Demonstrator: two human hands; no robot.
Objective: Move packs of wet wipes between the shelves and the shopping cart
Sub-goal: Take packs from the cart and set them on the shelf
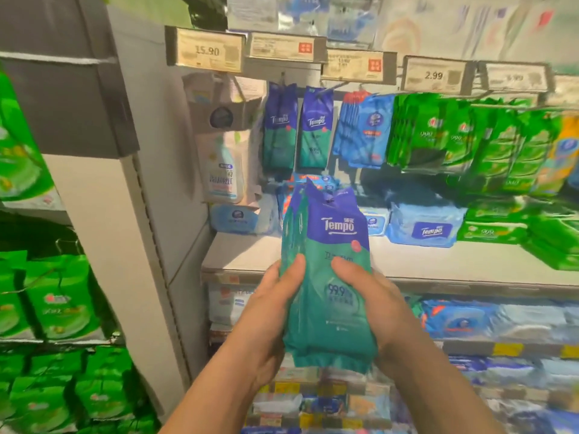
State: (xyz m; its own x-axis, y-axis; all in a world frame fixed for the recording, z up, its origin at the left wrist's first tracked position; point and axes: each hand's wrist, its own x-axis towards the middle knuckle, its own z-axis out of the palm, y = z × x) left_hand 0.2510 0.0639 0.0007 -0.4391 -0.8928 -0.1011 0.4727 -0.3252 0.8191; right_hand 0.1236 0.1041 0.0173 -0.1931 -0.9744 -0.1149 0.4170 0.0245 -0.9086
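Holding upright Tempo wipes stack, left hand, right hand (fingers grasping both sides), shelf behind

The stack of wipes packs hides the fingers of both hands behind it; only the thumbs show. How many packs are in the stack cannot be told. Most price tags are too blurred to read. The green packs on the shelf are cut off by the right edge.
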